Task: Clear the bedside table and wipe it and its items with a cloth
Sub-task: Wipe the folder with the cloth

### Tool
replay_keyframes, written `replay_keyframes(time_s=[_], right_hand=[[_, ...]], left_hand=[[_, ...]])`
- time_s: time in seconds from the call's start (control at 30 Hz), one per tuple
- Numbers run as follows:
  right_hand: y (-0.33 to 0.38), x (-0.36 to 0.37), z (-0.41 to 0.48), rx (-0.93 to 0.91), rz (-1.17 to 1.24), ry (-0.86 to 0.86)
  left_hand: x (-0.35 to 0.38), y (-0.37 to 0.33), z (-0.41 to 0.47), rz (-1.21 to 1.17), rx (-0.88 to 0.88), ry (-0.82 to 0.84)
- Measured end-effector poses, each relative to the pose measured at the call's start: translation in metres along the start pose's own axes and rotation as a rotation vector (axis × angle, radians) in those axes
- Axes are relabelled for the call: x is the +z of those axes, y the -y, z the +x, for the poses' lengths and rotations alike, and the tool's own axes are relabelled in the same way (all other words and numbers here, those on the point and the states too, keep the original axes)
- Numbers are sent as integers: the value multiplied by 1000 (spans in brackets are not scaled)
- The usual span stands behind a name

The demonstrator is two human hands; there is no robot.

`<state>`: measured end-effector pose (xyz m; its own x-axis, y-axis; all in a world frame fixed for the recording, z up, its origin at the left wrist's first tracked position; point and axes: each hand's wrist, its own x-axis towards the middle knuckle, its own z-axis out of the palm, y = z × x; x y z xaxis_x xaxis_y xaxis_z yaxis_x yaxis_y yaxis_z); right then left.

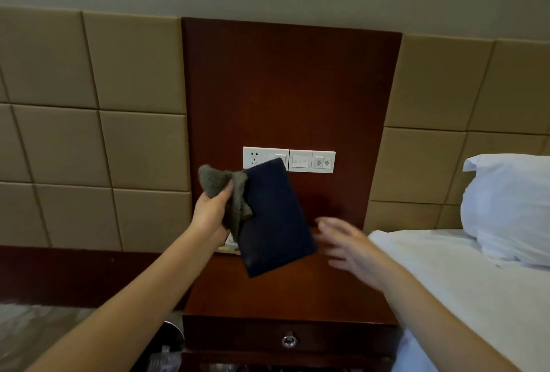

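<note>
Left hand [212, 211] grips a grey cloth [214, 178] against a dark folder [273, 216], tilted above the bedside table [282, 291]. Right hand [348, 243], blurred, fingers seemingly spread, hovers just beside the folder.

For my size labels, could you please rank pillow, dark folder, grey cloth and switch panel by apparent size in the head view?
1. pillow
2. dark folder
3. grey cloth and switch panel look alike

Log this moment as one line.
left hand: grips cloth, dark folder | right hand: open, beside folder | folder: held above bedside table
</note>
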<state>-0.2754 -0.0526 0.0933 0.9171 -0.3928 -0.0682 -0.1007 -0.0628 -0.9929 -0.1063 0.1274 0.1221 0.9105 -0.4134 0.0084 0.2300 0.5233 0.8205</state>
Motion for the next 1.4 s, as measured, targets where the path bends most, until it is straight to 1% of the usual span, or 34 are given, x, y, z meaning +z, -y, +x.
replay_keyframes(time_s=[0.07,0.13,0.2,0.23,0.37,0.47,0.53,0.7,0.77,0.83,0.9,1.03,1.13,1.2,1.3,1.37,1.4], right_hand=[[-15,17,0,10,74,23],[-21,30,2,-37,169,34],[-20,34,3,-108,163,48],[-18,33,2,-143,134,62],[-7,16,2,-223,2,108],[9,2,-1,-223,-69,158],[19,-5,-4,-206,-95,193],[22,3,-9,-204,-264,341],[16,7,-12,-199,-268,342],[18,7,-13,-198,-250,337],[25,6,-13,-194,-251,343],[30,4,-11,-184,-265,324],[28,4,-9,-183,-191,233],[27,2,-6,-195,-178,140],[27,-5,-1,-213,-138,-4],[27,-9,0,-230,-171,-76],[27,-10,1,-238,-201,-102]], left_hand=[[-2,5,-1,-66,2,-48],[-5,13,-2,-77,13,-78],[-12,15,-3,-60,-15,-58],[-17,13,-3,-22,-38,-21],[-39,-9,-4,322,-86,209],[-42,-28,-6,567,-85,356],[-39,-37,-6,742,-42,426],[-19,-39,0,858,46,482],[-10,-39,1,902,59,503],[-4,-40,0,909,83,502],[-1,-37,-1,871,87,457],[3,-26,1,862,99,287],[2,-24,2,832,16,194],[-2,-22,4,749,-76,187],[-9,-18,3,586,-197,243],[-10,-14,-2,447,-238,278],[-11,-12,-5,413,-242,287]])
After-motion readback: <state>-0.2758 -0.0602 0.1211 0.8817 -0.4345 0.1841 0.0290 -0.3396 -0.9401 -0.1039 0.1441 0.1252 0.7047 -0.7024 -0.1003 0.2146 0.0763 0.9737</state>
